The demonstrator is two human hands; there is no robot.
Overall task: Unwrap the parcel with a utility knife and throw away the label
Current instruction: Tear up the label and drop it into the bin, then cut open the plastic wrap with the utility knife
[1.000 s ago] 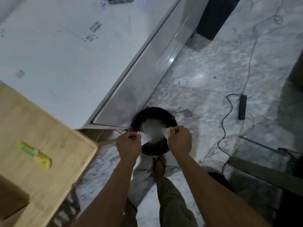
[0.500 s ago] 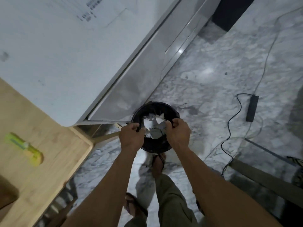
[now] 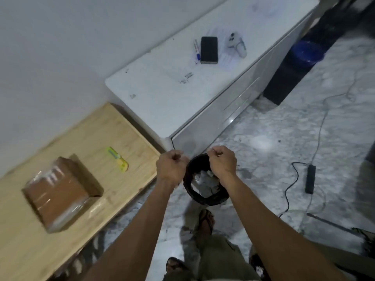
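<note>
Left hand (image 3: 172, 169) and right hand (image 3: 222, 161) curled closed above black bin (image 3: 205, 196), possibly empty, torn paper scraps (image 3: 205, 182) inside

Parcel (image 3: 60, 191) and knife (image 3: 118, 159) on table (image 3: 30, 240), bin (image 3: 205, 179) right

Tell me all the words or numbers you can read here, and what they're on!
None can be read.
White cabinet top: small dark printed marks, too blurred to read.
Marker pen: any print too small to read.
Brown parcel: no label or writing visible.
Yellow-green utility knife: no writing visible.
</note>
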